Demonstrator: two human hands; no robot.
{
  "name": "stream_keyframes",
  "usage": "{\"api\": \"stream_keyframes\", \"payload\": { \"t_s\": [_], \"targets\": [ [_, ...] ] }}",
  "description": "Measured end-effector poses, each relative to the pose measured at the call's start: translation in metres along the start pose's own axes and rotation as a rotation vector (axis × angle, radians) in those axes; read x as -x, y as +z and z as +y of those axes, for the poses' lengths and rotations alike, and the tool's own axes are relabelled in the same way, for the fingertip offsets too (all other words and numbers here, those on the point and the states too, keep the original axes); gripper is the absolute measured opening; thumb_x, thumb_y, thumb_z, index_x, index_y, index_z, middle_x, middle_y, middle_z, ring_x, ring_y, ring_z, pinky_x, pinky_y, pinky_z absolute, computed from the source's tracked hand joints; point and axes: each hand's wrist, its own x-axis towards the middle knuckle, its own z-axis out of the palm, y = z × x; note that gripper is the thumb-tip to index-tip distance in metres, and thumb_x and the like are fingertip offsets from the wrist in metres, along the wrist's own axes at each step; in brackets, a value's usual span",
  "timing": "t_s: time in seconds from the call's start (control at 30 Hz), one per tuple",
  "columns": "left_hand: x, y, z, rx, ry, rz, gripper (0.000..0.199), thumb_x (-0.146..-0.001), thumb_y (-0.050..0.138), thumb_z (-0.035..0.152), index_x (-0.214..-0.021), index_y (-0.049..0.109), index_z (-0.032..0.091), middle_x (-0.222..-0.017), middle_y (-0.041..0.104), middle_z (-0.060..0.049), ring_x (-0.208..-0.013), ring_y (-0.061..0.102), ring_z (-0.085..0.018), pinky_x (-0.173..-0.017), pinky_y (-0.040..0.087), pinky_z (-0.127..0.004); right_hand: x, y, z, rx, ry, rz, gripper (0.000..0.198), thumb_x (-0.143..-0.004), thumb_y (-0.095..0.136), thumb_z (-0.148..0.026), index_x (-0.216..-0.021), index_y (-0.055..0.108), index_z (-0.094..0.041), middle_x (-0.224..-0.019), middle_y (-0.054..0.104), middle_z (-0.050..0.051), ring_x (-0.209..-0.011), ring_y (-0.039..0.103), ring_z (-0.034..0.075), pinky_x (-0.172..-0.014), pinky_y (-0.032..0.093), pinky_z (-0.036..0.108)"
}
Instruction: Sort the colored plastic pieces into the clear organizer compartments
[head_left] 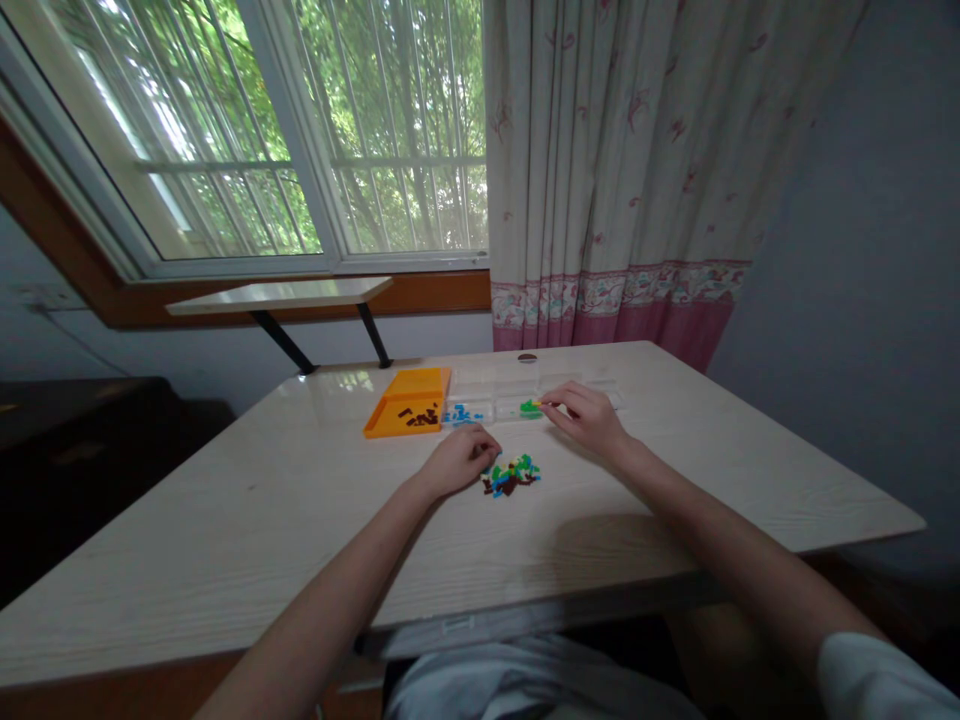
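My left hand [459,462] rests by the left edge of a mixed pile of small building bricks [511,476] in green, blue, brown, yellow and pale colours. Its fingers are pinched, with a bit of blue showing at the tips. Farther right, my right hand [591,418] pinches a tiny yellow brick [537,403] above a clear compartment tray [507,410]. Green bricks [529,409] lie in the tray just under those fingertips. Blue bricks [463,414] fill a compartment to the left. Dark brown bricks [424,415] lie in an orange open box [381,420].
The pale wooden table [300,540] carries everything. A raised shelf [285,294] on black legs stands at its back left, below a barred window [405,130]. A curtain [592,180] hangs behind the table, and a dark surface [82,450] lies at left.
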Motion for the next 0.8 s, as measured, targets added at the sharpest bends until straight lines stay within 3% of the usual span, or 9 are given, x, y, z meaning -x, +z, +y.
{"api": "stream_keyframes", "payload": {
  "t_s": [0.17,0.5,0.63,0.8],
  "targets": [
    [0.000,0.001,-0.005,-0.024,-0.034,0.014,0.019,-0.077,0.048,0.019,-0.082,0.066,0.014,-0.081,0.061,-0.007,-0.079,0.054,-0.016,-0.072,0.042,-0.025,-0.002,-0.012,0.020,0.127,0.021,-0.133,0.024,-0.086,0.043,-0.032,-0.087,0.063,-0.019,-0.086,0.064,0.005,-0.075,0.057,0.013,-0.069,0.040,0.023],
    [0.002,0.004,-0.011,-0.015,-0.037,0.027,0.016,-0.074,0.051,0.016,-0.081,0.066,0.015,-0.079,0.061,-0.005,-0.075,0.054,-0.015,-0.069,0.042,-0.025,0.018,-0.045,0.107,0.425,0.442,-0.395,0.017,-0.075,0.054,-0.029,-0.081,0.067,-0.021,-0.076,0.066,0.005,-0.068,0.056,0.015,-0.056,0.035,0.023],
    [0.002,0.005,-0.013,-0.029,-0.055,0.034,0.017,-0.073,0.052,0.018,-0.082,0.066,0.015,-0.078,0.061,-0.006,-0.074,0.054,-0.015,-0.067,0.042,-0.024,0.028,-0.043,0.118,0.470,0.550,-0.420,0.019,-0.073,0.054,-0.031,-0.080,0.069,-0.022,-0.077,0.067,0.006,-0.067,0.057,0.016,-0.054,0.034,0.024],
    [0.002,0.004,-0.012,-0.026,-0.047,0.028,0.016,-0.075,0.051,0.019,-0.078,0.066,0.015,-0.077,0.061,-0.006,-0.075,0.054,-0.015,-0.069,0.041,-0.024,0.025,-0.041,0.115,0.463,0.568,-0.385,0.022,-0.076,0.050,-0.031,-0.085,0.068,-0.021,-0.082,0.068,0.006,-0.074,0.058,0.018,-0.057,0.036,0.024]
  ]
}}
